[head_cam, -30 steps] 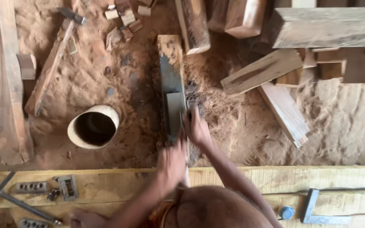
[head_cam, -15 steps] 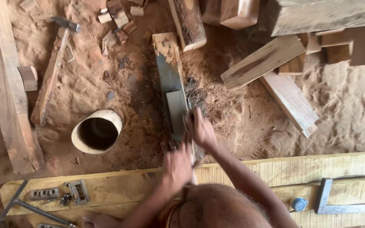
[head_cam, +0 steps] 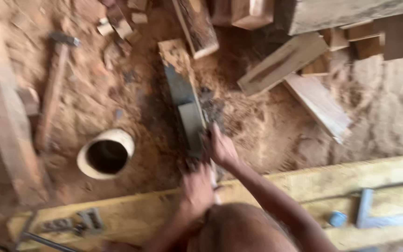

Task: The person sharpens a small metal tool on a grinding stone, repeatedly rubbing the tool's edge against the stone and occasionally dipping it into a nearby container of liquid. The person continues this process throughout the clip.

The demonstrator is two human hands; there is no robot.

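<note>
Grey and flat, a sharpening stone [head_cam: 186,105] lies lengthwise on a wooden block [head_cam: 176,55] sunk in reddish sawdust, and both hands meet at its near end. The right hand [head_cam: 221,148] presses down beside the stone's lower right edge, fingers curled over something small and dark; blur keeps me from telling what it holds or how tightly. The left hand [head_cam: 197,190] sits just below it, closed round what looks like a pale handle, though the grip itself is too smeared to judge. Both forearms run up from the bottom of the view, over a bare knee. Left of the stone, near it, a short white pipe section [head_cam: 106,153] stands open-mouthed in the dust. Further left a hammer [head_cam: 54,88] lies with its head away from the person, alongside a long plank [head_cam: 5,121]. Offcuts of timber [head_cam: 281,63] are strewn to the upper right. Across the foreground runs a pale yellowish beam [head_cam: 378,179], with a blue metal square [head_cam: 374,214] resting on its right part and small metal fittings [head_cam: 78,221] on its left.
</note>
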